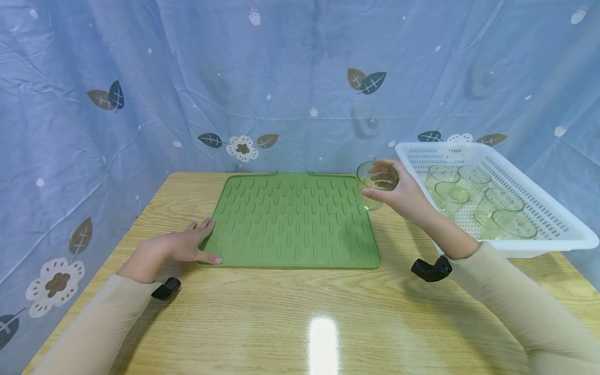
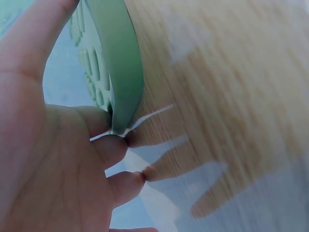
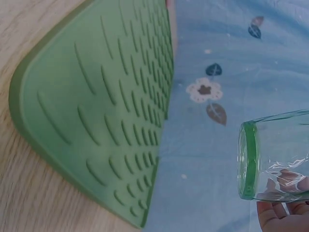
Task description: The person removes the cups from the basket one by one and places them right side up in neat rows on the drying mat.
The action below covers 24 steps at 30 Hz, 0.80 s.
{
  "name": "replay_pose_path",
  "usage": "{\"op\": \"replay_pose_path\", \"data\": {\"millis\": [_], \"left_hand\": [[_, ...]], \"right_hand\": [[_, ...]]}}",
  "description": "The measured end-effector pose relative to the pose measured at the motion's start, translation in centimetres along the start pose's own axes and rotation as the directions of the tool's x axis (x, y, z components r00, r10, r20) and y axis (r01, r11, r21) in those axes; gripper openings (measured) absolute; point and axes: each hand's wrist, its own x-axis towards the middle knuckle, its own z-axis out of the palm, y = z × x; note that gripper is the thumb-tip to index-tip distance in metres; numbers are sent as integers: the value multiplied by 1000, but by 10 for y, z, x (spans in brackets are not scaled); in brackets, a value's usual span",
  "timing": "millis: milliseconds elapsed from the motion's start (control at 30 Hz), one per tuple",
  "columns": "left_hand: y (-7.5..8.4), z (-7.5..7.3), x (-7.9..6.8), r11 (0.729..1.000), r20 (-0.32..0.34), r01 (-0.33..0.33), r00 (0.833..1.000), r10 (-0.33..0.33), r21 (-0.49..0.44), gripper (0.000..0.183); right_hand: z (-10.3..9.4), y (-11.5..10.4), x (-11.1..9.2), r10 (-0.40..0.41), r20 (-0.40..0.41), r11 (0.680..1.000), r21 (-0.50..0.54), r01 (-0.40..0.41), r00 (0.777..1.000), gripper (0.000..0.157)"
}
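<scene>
My right hand [image 1: 404, 197] holds a clear drinking glass [image 1: 369, 201] around its side, thumb in front and fingers behind. The glass overlaps the right edge of a green ridged drying mat [image 1: 295, 221] in the head view. In the right wrist view the thick greenish base of the glass [image 3: 249, 160] shows beside the fingertips, with the mat's corner apart from it. At the mat's left edge rests my left hand [image 1: 188, 246], fingers spread, thumb lying over the near-left corner. The left wrist view shows its fingertips right at the mat's rim [image 2: 123, 58].
A white plastic basket [image 1: 562, 245] stands on the right, with several clear glasses [image 1: 451, 197] upright inside. Mat and basket are on a wooden table [image 1: 244, 317]. A blue patterned curtain [image 1: 290, 67] hangs behind the table and along its sides.
</scene>
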Motion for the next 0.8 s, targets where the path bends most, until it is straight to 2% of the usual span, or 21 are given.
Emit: {"op": "replay_pose_path", "data": {"millis": [167,400,800], "left_hand": [[0,-1,0,1000,3,-1,1000,1,-5,120],[0,0,1,1000,10,-5,1000,5,-22,119],[2,-1,0,1000,7,-3,1000,3,-20,119]], "right_hand": [[13,2,8,-18,23,999,36,17,1000,73],[29,4,18,4,57,998,67,-8,998,75],[62,5,39,-26,107,992,129,12,994,75]]}}
